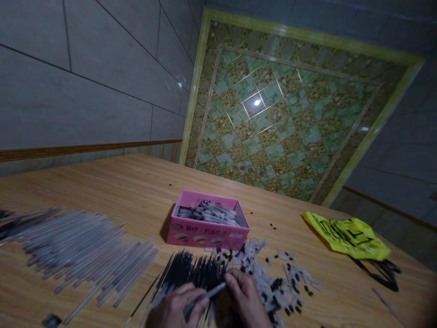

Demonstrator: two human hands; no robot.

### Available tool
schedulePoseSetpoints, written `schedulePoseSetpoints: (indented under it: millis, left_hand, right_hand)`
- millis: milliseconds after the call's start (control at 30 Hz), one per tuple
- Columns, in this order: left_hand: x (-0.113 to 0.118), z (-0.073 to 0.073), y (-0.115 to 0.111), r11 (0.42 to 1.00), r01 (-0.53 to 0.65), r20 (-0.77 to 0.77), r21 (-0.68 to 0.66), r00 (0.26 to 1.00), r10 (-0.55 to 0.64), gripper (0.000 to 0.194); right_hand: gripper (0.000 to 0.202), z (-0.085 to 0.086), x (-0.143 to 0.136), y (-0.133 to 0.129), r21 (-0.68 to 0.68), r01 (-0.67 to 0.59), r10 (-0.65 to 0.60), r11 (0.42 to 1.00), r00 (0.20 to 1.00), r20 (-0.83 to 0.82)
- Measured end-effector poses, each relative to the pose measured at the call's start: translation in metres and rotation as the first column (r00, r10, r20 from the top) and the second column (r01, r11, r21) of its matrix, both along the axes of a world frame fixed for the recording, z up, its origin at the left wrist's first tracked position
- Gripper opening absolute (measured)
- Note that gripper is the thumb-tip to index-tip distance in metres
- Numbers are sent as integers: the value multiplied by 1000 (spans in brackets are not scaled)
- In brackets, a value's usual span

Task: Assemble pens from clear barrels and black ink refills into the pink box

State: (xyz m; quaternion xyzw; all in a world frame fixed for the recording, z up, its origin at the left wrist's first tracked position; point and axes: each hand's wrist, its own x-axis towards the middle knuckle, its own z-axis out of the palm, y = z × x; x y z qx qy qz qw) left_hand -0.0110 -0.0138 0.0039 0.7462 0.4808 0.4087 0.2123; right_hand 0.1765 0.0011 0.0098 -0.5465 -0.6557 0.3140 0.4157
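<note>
My left hand is closed around a greyish pen, which tilts up to the right. At the pen's far end, my right hand pinches with thumb and finger; any small part between them is hidden. Under and behind both hands lies a row of black pen refills. Beside my right hand spreads a heap of small whitish and black pen pieces. Clear pen barrels lie in a wide pile to the left. A pink box behind the refills holds many pens.
A yellow bag with black lettering and dark straps lies on the wooden table at right. A thin stick rests near the right edge. Dark items lie at far left. Tiled walls stand beyond the table.
</note>
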Motion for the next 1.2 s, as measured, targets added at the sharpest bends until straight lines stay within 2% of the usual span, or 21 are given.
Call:
schedulePoseSetpoints:
  millis: [67,133,233,300,367,433,533,633,733,867,967,1067,1133,1200]
  left_hand:
    - [-5,0,4,997,-71,-51,26,996,73,27]
    - [-13,-3,12,974,-213,-77,83,973,219,34]
    - [-26,-9,23,883,-450,-148,136,872,467,40]
    - [-32,-14,29,818,-557,-255,146,777,575,43]
    - [-36,-16,33,764,-629,-381,143,677,629,46]
    - [-39,-17,36,724,-680,-495,116,593,635,49]
    - [-42,-16,39,703,-709,-621,49,530,578,50]
    - [-46,-16,40,723,-691,-663,11,536,523,51]
    - [-49,-17,39,765,-644,-639,-22,598,485,49]
    - [-53,-17,38,825,-561,-600,-72,685,414,49]
    - [-54,-17,39,846,-520,-548,-120,745,380,42]
    - [-54,-18,40,863,-489,-515,-125,776,365,32]
    - [-54,-17,39,873,-480,-525,-90,768,368,30]
    - [-54,-17,38,877,-480,-535,-34,750,390,30]
  right_hand:
    - [37,-1,3,1,-25,16,-18,1000,995,-102]
    - [34,2,6,2,-25,82,-85,996,973,-214]
    - [32,13,13,8,-49,224,-223,973,873,-434]
    - [35,24,16,16,-66,271,-259,960,781,-568]
    - [36,35,18,28,-44,288,-246,957,718,-652]
    - [39,44,18,46,-26,291,-225,956,680,-697]
    - [42,54,17,76,-32,289,-223,957,660,-718]
    - [48,58,14,97,-42,265,-209,963,647,-733]
    - [58,59,11,102,-36,242,-190,970,652,-734]
    - [60,55,7,85,-17,206,-162,978,714,-681]
    - [54,48,4,66,-16,177,-148,984,764,-628]
    - [37,39,2,46,28,110,-88,994,901,-425]
    - [22,32,1,32,52,17,-6,998,978,-210]
    - [18,25,-1,19,46,-67,66,997,997,28]
